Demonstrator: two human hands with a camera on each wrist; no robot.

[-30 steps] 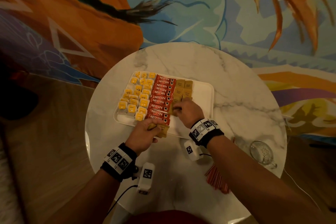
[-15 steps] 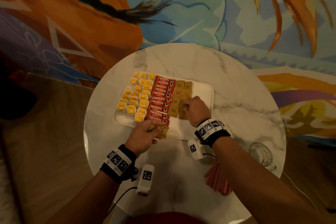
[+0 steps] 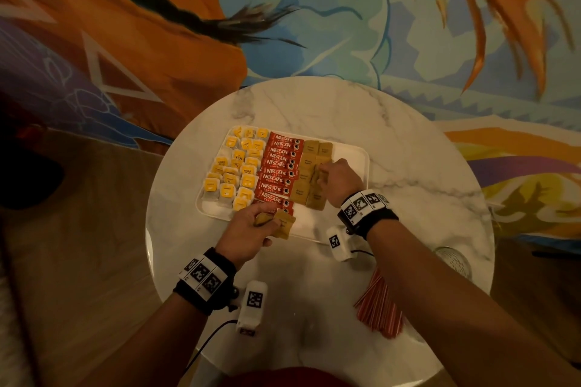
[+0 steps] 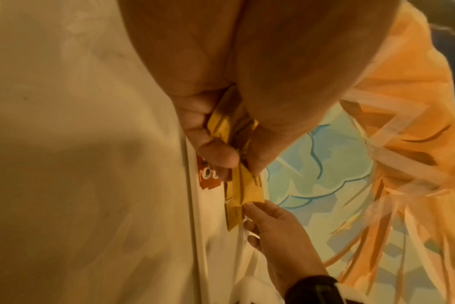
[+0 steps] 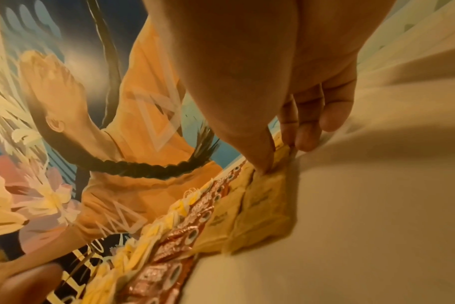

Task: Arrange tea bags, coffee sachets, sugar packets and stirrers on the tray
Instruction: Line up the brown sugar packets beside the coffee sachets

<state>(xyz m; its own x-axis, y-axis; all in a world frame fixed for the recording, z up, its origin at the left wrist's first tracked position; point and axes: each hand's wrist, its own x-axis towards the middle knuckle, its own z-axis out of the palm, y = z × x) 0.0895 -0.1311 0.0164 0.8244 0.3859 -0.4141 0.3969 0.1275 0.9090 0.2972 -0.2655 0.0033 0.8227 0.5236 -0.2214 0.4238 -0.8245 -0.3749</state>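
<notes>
Head view: white tray [image 3: 352, 151] sits at centre of round marble table [image 3: 408, 141]. On the tray, yellow tea bags [image 3: 234, 173] fill the 9 o'clock side, red coffee sachets [image 3: 279, 171] run down the middle, and brown sugar packets [image 3: 309, 179] lie in two columns toward 3 o'clock. Right hand [image 3: 338, 177] rests on the sugar columns, fingertips pinching a packet. Left hand [image 3: 248, 228] at the tray's 6 o'clock edge, fingers curled round a small bunch of spare sugar packets [image 3: 283, 223]. Red stirrers [image 3: 380, 308] lie on the table at 5 o'clock, off the tray; a glass [image 3: 452, 261] at 4 o'clock.

Left wrist view: fingers [image 4: 213, 152] and thumb clamp the folded packets [image 4: 243, 189] over the tray rim.

Right wrist view: thumb [image 5: 260, 152] and fingers [image 5: 304, 135] pinch one packet's [image 5: 270, 193] edge; it lies against its neighbours on the tray.
</notes>
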